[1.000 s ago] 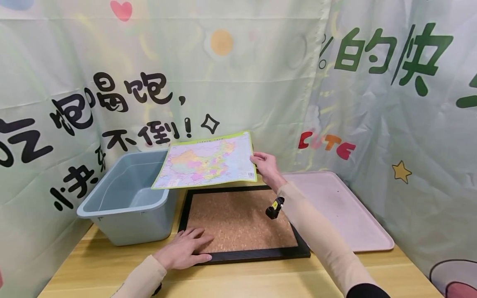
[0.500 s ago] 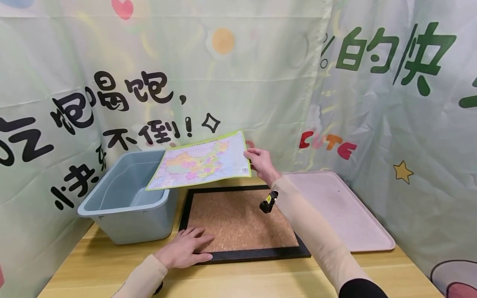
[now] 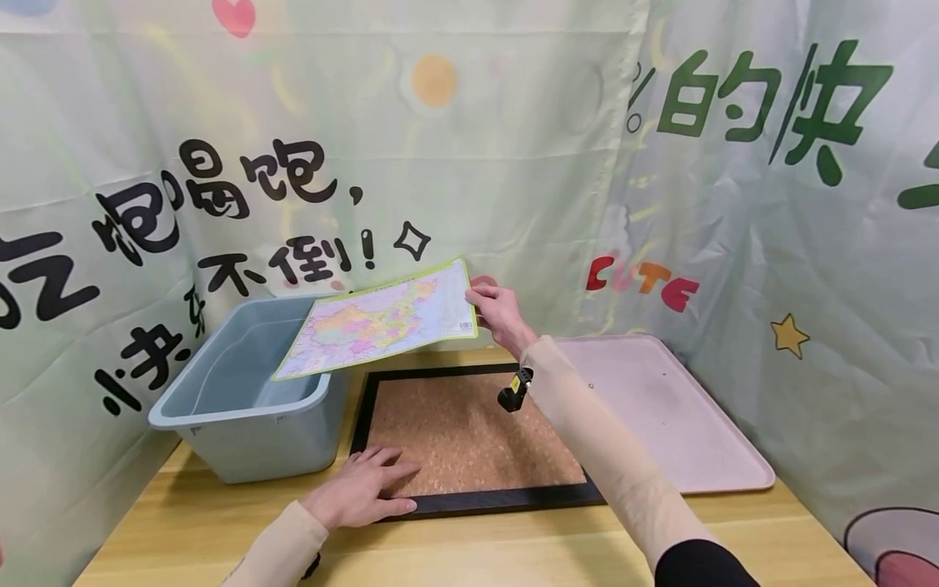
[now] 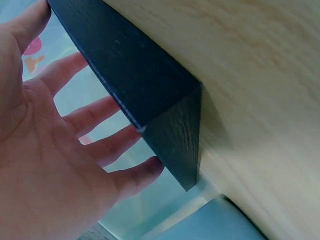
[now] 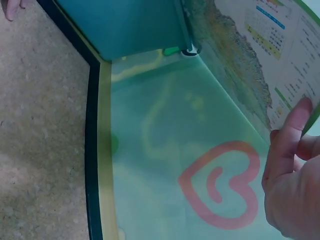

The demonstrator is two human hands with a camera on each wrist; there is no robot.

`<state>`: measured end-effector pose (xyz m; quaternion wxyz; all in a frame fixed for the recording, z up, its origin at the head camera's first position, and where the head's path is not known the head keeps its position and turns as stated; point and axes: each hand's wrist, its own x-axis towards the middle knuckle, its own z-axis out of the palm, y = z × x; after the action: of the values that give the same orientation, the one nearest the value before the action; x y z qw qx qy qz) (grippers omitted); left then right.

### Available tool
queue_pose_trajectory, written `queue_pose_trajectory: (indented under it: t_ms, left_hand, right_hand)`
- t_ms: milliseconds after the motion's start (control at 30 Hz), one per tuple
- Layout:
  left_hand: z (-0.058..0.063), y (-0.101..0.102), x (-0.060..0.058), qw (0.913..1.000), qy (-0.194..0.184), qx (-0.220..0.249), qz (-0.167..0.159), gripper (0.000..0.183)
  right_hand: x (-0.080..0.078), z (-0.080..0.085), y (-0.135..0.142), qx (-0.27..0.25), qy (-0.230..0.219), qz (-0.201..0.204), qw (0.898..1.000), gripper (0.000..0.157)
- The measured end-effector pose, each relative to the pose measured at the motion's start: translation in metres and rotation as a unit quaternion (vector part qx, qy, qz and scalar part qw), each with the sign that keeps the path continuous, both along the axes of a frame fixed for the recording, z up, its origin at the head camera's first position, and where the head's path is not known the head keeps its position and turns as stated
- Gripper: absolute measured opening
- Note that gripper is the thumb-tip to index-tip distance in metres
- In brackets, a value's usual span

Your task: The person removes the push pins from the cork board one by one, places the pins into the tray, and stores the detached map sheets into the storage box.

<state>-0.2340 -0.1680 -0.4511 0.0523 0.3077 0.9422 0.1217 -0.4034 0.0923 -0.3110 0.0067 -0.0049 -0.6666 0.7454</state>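
A map sheet (image 3: pixel 381 318) with a yellow-green border is held up by its right edge in my right hand (image 3: pixel 500 316). Its left part reaches over the rim of the blue-grey bin (image 3: pixel 242 420). From below, the right wrist view shows the printed underside of the map (image 5: pixel 270 55), pinched between thumb and fingers (image 5: pixel 287 145). My left hand (image 3: pixel 363 489) rests with spread fingers on the near left corner of a black-framed cork board (image 3: pixel 469 432). In the left wrist view the fingers of the left hand (image 4: pixel 75 130) lie against the black frame (image 4: pixel 130 65).
A pale pink tray (image 3: pixel 660 416) lies on the wooden table (image 3: pixel 469 550) right of the cork board. The bin stands left of the board. Printed cloth (image 3: pixel 513 163) hangs behind and at both sides.
My right hand has moved left with the map, carrying it further over the bin. The left hand stays on the board's corner.
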Motion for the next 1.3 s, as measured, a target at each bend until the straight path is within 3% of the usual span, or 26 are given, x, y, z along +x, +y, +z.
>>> queue_pose_trajectory:
  t_ms: [267, 467, 733, 1300]
  left_hand:
    - [-0.001, 0.0, -0.001, 1.0, 0.004, 0.001, 0.0, 0.062]
    - [0.001, 0.0, -0.003, 1.0, 0.008, 0.003, 0.0, 0.064]
    - [-0.004, -0.002, -0.002, 1.0, -0.009, 0.003, 0.0, 0.066]
    - [-0.004, 0.001, -0.002, 1.0, -0.004, 0.004, 0.003, 0.065]
  right_hand:
    - [0.001, 0.009, -0.01, -0.042, -0.026, 0.045, 0.998, 0.036]
    - [0.003, 0.017, -0.024, -0.049, -0.017, 0.056, 0.997, 0.038]
    - [0.004, 0.008, -0.039, -0.046, -0.014, 0.064, 0.997, 0.034]
    - [0.011, 0.012, -0.064, -0.07, 0.007, 0.1, 0.993, 0.039]
